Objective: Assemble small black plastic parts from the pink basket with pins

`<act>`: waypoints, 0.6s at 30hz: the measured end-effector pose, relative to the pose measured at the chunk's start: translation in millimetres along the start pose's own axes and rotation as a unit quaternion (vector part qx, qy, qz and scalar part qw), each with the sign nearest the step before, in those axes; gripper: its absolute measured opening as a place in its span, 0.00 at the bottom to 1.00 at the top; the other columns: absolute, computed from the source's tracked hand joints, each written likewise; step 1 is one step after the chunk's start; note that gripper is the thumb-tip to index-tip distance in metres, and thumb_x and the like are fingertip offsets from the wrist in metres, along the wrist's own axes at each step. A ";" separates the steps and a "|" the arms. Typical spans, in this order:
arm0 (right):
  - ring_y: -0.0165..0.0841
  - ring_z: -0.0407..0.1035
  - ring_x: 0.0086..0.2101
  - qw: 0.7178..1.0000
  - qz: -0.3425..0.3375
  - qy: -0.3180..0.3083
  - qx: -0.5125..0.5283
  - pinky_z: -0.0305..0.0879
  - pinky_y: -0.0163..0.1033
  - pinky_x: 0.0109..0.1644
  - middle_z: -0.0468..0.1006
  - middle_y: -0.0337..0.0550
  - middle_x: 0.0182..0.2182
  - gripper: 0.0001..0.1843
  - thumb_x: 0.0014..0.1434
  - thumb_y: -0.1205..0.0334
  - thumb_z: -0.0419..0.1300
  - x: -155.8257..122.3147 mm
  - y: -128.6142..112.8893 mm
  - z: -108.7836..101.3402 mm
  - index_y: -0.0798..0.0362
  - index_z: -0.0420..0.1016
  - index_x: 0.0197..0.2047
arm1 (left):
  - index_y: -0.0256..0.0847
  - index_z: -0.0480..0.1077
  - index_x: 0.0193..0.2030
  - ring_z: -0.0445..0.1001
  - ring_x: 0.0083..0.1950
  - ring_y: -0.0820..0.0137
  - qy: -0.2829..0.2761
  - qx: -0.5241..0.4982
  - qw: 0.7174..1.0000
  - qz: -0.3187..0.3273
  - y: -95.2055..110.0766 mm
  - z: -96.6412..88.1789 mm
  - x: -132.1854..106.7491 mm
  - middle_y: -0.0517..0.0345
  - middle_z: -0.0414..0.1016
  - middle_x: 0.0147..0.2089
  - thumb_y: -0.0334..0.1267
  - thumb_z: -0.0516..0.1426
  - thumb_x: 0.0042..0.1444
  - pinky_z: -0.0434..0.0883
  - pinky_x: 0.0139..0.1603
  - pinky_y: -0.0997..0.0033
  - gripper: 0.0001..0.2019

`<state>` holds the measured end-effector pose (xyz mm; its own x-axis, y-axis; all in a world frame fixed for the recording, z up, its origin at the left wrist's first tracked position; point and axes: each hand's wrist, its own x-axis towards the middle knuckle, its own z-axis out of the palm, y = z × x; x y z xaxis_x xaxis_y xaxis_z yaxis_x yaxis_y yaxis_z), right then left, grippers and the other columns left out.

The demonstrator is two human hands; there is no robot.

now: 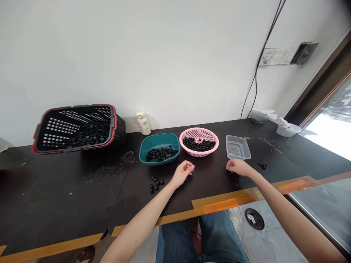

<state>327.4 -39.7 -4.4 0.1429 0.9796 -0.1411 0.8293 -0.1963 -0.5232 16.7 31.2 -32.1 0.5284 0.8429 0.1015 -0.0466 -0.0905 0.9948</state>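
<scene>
Though apart, two hands; two bowls

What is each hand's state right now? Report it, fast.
Left hand: fingers curled closed, contents cannot be told.
Right hand: fingers curled closed near the clear tray, contents cannot be told.

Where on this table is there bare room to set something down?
The widest bare patch lies left, in front of the black basket, beside the loose black pieces. Another between the left hand and right hand. Crowded: the row of teal bowl, pink colander, clear tray.
</scene>
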 end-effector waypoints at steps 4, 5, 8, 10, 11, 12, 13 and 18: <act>0.30 0.67 0.26 0.990 -0.027 -0.034 0.134 0.60 0.34 0.28 0.77 0.43 0.28 0.10 0.53 0.56 0.57 -3.0 -27.8 -0.7 0.54 0.73 0.32 | 0.35 0.69 0.37 0.67 0.27 0.77 -0.006 -0.018 1.000 -0.001 3.0 1.7 -2.4 0.58 0.71 0.29 0.52 0.54 0.57 0.67 0.32 0.74 0.18; 0.28 0.66 0.25 0.977 -0.039 -0.054 0.202 0.59 0.33 0.26 0.77 0.43 0.31 0.13 0.54 0.53 0.57 -4.0 -39.9 0.3 0.54 0.72 0.34 | 0.35 0.68 0.37 0.67 0.27 0.77 -0.004 -0.035 0.999 -0.001 4.0 2.1 -3.0 0.58 0.71 0.30 0.52 0.55 0.56 0.67 0.32 0.74 0.18; 0.27 0.66 0.26 0.924 -0.084 -0.102 0.359 0.63 0.32 0.27 0.77 0.43 0.34 0.16 0.53 0.48 0.60 -2.3 -83.6 10.2 0.53 0.70 0.35 | 0.36 0.67 0.37 0.69 0.28 0.76 0.026 -0.080 0.996 0.002 6.7 3.0 -4.7 0.59 0.72 0.30 0.48 0.62 0.50 0.68 0.33 0.73 0.17; 0.28 0.68 0.28 0.901 -0.110 -0.104 0.407 0.68 0.36 0.33 0.75 0.41 0.32 0.17 0.51 0.49 0.63 4.6 -111.5 23.4 0.54 0.71 0.36 | 0.37 0.66 0.36 0.69 0.27 0.76 0.058 -0.085 0.995 0.012 8.1 2.8 -5.8 0.60 0.72 0.30 0.45 0.65 0.46 0.68 0.33 0.73 0.17; 0.29 0.69 0.29 0.891 -0.123 -0.101 0.424 0.70 0.38 0.36 0.75 0.41 0.32 0.17 0.49 0.49 0.64 9.6 -122.9 31.4 0.54 0.72 0.36 | 0.37 0.65 0.35 0.69 0.26 0.77 0.072 -0.083 0.994 0.020 8.5 2.4 -6.2 0.60 0.72 0.30 0.44 0.65 0.45 0.68 0.32 0.74 0.17; 0.30 0.70 0.30 0.884 -0.135 -0.095 0.438 0.71 0.40 0.39 0.76 0.41 0.32 0.18 0.48 0.49 0.65 15.0 -131.9 39.9 0.54 0.73 0.36 | 0.37 0.65 0.34 0.69 0.26 0.77 0.085 -0.080 0.993 0.028 8.7 1.8 -6.5 0.60 0.73 0.30 0.43 0.66 0.45 0.67 0.32 0.74 0.17; 0.31 0.71 0.31 0.879 -0.143 -0.087 0.447 0.71 0.42 0.41 0.76 0.41 0.31 0.18 0.46 0.50 0.67 20.4 -138.3 48.5 0.54 0.74 0.36 | 0.37 0.64 0.34 0.69 0.27 0.77 0.099 -0.080 0.991 0.035 8.6 1.1 -6.6 0.59 0.73 0.31 0.42 0.66 0.45 0.67 0.32 0.74 0.17; 0.36 0.74 0.34 0.869 -0.152 0.009 0.471 0.71 0.45 0.45 0.79 0.43 0.32 0.17 0.43 0.53 0.70 32.9 -142.2 79.7 0.53 0.75 0.35 | 0.38 0.67 0.38 0.70 0.28 0.75 0.136 -0.075 0.987 0.042 5.7 -2.4 -4.4 0.58 0.72 0.33 0.44 0.63 0.48 0.69 0.31 0.73 0.15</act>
<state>171.1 17.0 -1.7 0.0098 0.9912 0.1322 0.0202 0.1320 -0.9910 12.0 28.3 -26.9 0.2713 0.9487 0.1624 -0.2157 -0.1045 0.9708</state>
